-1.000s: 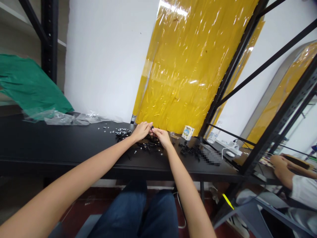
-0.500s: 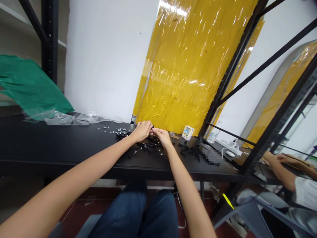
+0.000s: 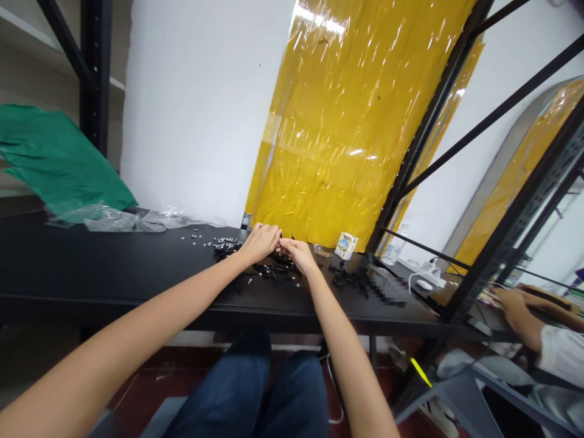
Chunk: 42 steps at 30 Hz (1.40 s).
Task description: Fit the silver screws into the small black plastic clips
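My left hand point(image 3: 261, 242) and my right hand point(image 3: 295, 253) meet fingertip to fingertip above a black table point(image 3: 114, 267). Both are pinched together on a small black part point(image 3: 279, 235) held between them. Under and around the hands lies a heap of small black parts point(image 3: 274, 267). A second cluster of black parts point(image 3: 225, 246) with tiny silver screws sits just left of my left hand. Another pile of black parts point(image 3: 351, 278) lies to the right of my right hand.
A small printed carton point(image 3: 345, 245) stands at the table's back. Crumpled clear plastic point(image 3: 132, 219) and a green bag point(image 3: 55, 161) lie far left. Yellow film-wrapped panels point(image 3: 347, 121) lean on the wall. Black rack struts point(image 3: 483, 243) stand right, with another person's hands point(image 3: 520, 304) beyond.
My hands stay pinched together on the small part, almost still. The other person's hands at the right have shifted about.
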### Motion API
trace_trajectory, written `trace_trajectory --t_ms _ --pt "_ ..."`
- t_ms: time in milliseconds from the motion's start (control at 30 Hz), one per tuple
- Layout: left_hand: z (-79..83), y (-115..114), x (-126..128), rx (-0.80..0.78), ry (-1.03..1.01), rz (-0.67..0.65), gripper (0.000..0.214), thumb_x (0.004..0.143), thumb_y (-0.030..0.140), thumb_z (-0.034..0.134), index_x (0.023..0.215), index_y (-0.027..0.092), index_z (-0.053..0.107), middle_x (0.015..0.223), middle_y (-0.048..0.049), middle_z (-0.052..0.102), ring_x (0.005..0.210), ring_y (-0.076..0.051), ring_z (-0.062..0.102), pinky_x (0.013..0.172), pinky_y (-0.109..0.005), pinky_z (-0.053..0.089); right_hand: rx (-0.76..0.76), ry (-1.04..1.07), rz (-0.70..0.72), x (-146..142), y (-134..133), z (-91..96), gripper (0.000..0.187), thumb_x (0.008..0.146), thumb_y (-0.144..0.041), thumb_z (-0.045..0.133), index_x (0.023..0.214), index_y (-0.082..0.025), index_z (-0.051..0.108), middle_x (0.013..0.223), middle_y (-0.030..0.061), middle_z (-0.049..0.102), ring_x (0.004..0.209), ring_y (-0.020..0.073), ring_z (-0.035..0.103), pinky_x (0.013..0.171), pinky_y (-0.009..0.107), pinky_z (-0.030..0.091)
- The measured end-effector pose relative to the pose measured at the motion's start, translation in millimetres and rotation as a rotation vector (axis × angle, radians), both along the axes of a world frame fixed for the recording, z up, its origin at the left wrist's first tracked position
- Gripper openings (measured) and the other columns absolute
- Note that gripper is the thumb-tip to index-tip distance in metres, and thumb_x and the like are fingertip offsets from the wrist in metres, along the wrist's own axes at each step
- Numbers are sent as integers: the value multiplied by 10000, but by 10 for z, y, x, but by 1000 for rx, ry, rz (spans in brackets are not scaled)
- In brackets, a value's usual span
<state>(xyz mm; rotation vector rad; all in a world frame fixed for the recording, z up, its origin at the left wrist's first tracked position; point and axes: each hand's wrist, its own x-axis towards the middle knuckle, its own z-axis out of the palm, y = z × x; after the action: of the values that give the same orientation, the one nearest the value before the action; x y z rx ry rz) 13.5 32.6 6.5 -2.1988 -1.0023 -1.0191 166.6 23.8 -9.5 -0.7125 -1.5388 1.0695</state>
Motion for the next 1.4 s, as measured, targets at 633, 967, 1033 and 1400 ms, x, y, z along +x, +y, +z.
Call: trace_trajectory --t_ms 633,967,1033,1400 --pt "-4 -16 11 -144 -207 -135 221 935 333 308 896 203 482 891 -40 588 904 -217 490 891 -410 266 36 38 -101 10 55 -18 351 602 -455 716 825 -186 734 849 47 738 733 187 655 772 331 493" --pt "43 -67 -12 0 -82 -91 275 940 279 257 895 179 509 886 -93 570 907 -246 491 948 -467 228 34 36 -92 -1 35 -5 337 623 -441 709 838 -182 731 873 53 736 744 186 660 795 334 497" --pt "43 -70 -12 -16 -91 -114 266 939 299 269 891 182 504 879 -84 571 897 -239 492 949 -462 234 47 26 -102 3 53 -13 342 635 -452 697 842 -183 730 874 49 736 752 184 658 796 331 497" --pt "7 36 -40 -253 -112 -204 260 945 328 239 817 208 431 757 -51 553 729 -215 548 666 -319 382 63 -34 -65 18 40 -22 338 649 -464 690 842 -191 735 851 47 736 726 182 655 757 319 490"
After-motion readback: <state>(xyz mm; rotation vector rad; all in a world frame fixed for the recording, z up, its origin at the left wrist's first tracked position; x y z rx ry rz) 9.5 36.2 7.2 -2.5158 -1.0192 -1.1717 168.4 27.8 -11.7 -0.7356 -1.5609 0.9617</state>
